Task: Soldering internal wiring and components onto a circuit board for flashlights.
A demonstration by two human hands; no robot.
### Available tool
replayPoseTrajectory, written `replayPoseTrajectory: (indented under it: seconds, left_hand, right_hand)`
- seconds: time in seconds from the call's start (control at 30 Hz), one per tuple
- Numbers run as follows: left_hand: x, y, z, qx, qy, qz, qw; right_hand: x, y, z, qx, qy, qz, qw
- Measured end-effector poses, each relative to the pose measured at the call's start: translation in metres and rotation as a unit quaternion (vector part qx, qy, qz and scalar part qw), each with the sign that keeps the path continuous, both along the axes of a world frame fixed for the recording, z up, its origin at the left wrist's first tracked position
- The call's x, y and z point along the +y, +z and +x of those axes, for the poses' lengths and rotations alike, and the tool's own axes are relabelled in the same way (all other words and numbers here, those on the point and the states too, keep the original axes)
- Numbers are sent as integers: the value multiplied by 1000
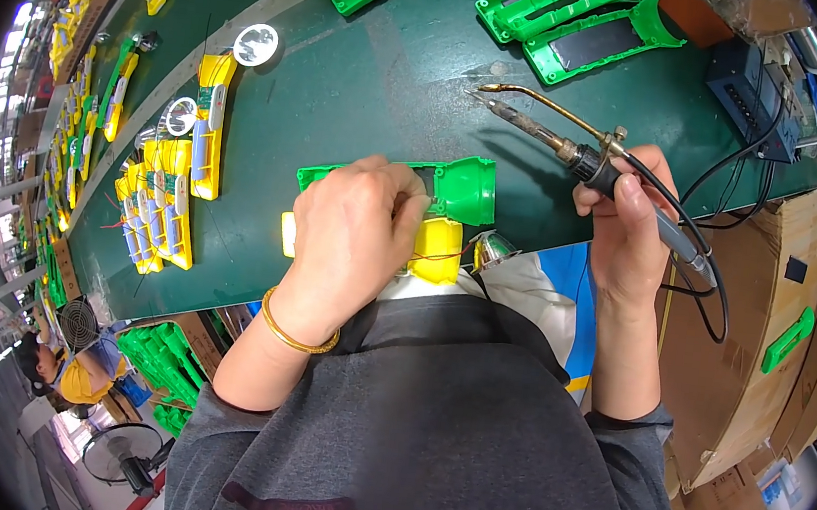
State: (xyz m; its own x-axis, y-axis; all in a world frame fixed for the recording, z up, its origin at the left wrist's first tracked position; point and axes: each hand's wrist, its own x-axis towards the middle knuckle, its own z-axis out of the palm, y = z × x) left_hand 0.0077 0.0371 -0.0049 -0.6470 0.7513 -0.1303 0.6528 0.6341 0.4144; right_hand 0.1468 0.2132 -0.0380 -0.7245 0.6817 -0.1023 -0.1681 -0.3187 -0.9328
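My right hand (630,229) is closed around a soldering iron (592,165), its tip raised over the bench and pointing left. A thin brass tube (549,104) is clamped alongside the iron. My left hand (358,210) is closed, fingers curled down over a green plastic shell (465,189) at the bench's near edge; what its fingertips pinch is hidden. Just below the shell lies a yellow plastic piece (439,250), partly under my left hand. Thin wires run from it to a shiny lamp reflector (494,251) on its right.
Yellow lamp parts with batteries and wires (155,199) stand to the left; more line the far left. Open green shells (591,35) lie at the back. A blue power unit (749,97) with cables sits at right, above cardboard boxes (715,367). Another person (82,375) is at lower left.
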Motion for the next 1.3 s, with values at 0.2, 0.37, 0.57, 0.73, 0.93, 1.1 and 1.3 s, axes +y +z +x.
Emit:
replayPoseTrajectory:
  seconds: [0.2, 0.37, 0.57, 0.73, 0.93, 1.1, 1.3]
  left_hand:
    - [-2, -2, 0, -24, 0, 25, 999]
    - [-3, -4, -8, -23, -9, 24, 999]
    - [-28, 12, -45, 46, -65, 78, 994]
    - [-62, 9, -54, 45, -150, 125, 980]
    - [-102, 8, -20, 87, -248, 53, 963]
    - [-110, 16, -56, 30, -222, 15, 974]
    - [-111, 46, -236, 295, 6, 130, 947]
  right_hand:
    - [0, 1, -2, 25, 4, -29, 999]
    - [0, 0, -9, -14, -2, 0, 1000]
    - [3, 5, -5, 46, 3, -34, 998]
    - [2, 2, -4, 28, -42, -2, 999]
    - [7, -1, -8, 57, -27, 40, 997]
    - [6, -5, -14, 74, -25, -12, 997]
    - [7, -2, -21, 61, -62, -25, 996]
